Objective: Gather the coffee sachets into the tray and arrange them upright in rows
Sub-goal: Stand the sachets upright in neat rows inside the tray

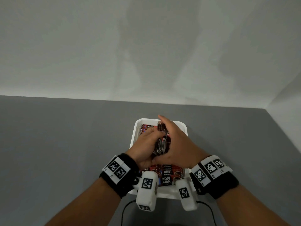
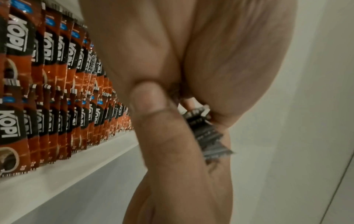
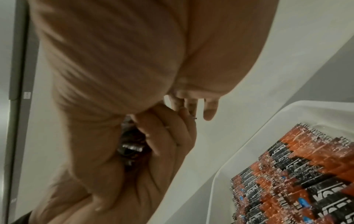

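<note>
Sachets (image 1: 166, 174) nearest the body stand in upright rows at the near end of the tray (image 1: 136, 126), labels facing the camera; the left wrist view shows two tiers of them, packed tight. More sachets lie at the far left of the tray (image 1: 146, 127), partly hidden. The middle is covered by the hands, so its fill cannot be told. Judged state: most stock is gathered and the near rows done; one bundle (image 1: 161, 142) is left to seat. No loose sachets are visible on the bench (image 1: 65, 144).

Bundle sits above mid-tray, pressed between both palms. Left hand (image 1: 145, 145) has fingers and thumb curled round it. Right hand (image 1: 177, 144) clasps the other side, fingers extending past the bundle's far end.
</note>
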A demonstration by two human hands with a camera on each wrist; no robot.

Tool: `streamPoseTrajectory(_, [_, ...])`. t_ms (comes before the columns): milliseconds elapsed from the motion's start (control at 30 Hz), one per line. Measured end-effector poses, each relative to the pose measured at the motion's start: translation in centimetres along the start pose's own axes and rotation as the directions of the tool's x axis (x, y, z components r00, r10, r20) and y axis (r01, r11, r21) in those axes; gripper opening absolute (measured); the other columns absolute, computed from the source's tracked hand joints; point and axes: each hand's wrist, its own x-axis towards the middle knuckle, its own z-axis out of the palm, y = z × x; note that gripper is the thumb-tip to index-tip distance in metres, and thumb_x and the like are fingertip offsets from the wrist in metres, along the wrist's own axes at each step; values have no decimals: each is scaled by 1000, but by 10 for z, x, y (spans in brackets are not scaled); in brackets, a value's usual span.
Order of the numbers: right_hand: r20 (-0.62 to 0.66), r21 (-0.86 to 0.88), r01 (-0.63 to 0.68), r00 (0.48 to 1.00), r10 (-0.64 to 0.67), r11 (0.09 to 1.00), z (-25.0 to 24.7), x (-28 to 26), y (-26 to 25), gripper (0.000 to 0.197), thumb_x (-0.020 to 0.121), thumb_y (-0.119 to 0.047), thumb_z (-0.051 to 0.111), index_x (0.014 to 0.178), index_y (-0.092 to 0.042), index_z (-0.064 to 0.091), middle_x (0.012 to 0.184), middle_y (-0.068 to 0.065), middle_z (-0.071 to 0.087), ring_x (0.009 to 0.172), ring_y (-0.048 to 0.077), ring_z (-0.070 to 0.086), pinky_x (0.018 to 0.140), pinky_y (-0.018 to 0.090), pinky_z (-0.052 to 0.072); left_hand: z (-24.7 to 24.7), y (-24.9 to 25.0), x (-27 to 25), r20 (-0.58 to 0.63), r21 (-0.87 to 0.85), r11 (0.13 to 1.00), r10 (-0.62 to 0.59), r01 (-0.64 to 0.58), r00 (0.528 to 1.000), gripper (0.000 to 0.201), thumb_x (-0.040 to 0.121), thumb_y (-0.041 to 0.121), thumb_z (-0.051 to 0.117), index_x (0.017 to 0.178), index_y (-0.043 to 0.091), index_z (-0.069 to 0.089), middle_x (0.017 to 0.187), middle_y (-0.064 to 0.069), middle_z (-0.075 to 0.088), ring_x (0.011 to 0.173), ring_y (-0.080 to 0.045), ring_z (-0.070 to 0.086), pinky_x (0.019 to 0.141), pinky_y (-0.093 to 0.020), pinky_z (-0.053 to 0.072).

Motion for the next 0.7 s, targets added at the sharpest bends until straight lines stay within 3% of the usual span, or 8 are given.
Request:
streamPoseTrajectory(67, [-10,-47,21,1000,-21,999,-1,0,0,132,52,-29,96,158,-28,18,152,-10,33,140,5,35,116,32,38,-2,-1,0,28,-35,999,-16,16,999,30,99,7,45,125,-3,55,95,-21,65,78,-26,67,67,-33,58])
streamPoseTrajectory(133, [13,-49,20,1000,-20,999,-2,-1,-2,137,49,-35,98,158,-30,15,155,-13,26,143,2,28,116,27,35,-4,-1,-1,40,-67,997,-30,32,999,38,98,6,45,132,-10,49,97,-23,64,77,-26,69,66,-32,59])
streamPoseTrajectory(300, [24,-54,28,999,-27,998,3,-1,-2,132,53,-27,90,159,-30,13,152,-8,36,140,7,38,111,37,44,-5,-3,-1,122,-60,996,-59,67,991,27,91,9,50,113,-1,60,91,-17,67,78,-24,68,70,-31,57])
streamPoseTrajectory(400, [53,-131,56,997,-49,990,3,-2,0,135,54,-24,92,160,-28,9,154,-10,32,143,6,34,113,35,42,-5,-2,-1,145,18,998,-66,64,987,18,87,-1,52,100,0,65,86,-18,65,76,-26,68,67,-33,57])
streamPoseTrajectory(467, [76,-72,26,997,-21,997,2,-4,2,141,51,-32,98,160,-31,8,158,-11,27,146,6,30,115,34,40,-4,-2,-2,130,72,996,-61,52,990,20,92,-6,48,104,-5,64,87,-21,66,74,-27,69,65,-33,58])
streamPoseTrajectory(500, [70,41,-8,998,5,999,0,-5,4,140,52,-35,99,159,-33,10,157,-12,30,145,6,35,113,34,42,-5,-1,-1,119,87,996,-39,28,992,22,94,-5,48,110,-10,62,92,-23,66,78,-29,68,69,-34,59])
streamPoseTrajectory(600, [-51,424,-109,988,144,899,-4,-6,6,95,70,-34,89,149,-33,37,127,-21,61,115,-1,63,95,29,56,-8,0,0,115,48,997,55,-61,992,34,97,-2,52,127,-17,51,115,-33,60,102,-40,62,92,-47,54])
streamPoseTrajectory(700, [-156,505,-148,953,259,850,-4,-4,11,52,81,-15,83,128,-22,61,107,-2,73,98,16,73,87,41,60,-9,-2,2,36,-17,993,117,-117,992,32,97,-2,55,127,-12,54,114,-33,66,100,-41,67,91,-51,55])
